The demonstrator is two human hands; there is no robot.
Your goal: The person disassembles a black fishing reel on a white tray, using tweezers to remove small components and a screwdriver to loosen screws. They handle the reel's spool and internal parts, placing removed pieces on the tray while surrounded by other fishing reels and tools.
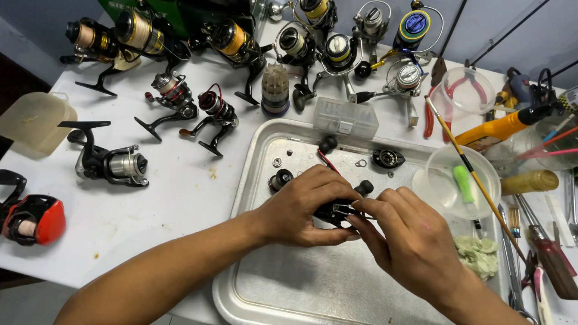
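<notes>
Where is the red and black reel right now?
The red and black reel lies at the table's far left edge, below the silver and black spinning reel.

Fishing-reel repair workbench, many spinning reels [174,96], hand tools [545,253], metal tray [313,289]

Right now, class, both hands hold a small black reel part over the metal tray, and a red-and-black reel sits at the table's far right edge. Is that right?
Not quite. The head view shows the red-and-black reel at the table's far left edge, not the right. The rest stands: the left hand and right hand hold the small black reel part over the metal tray.
</notes>
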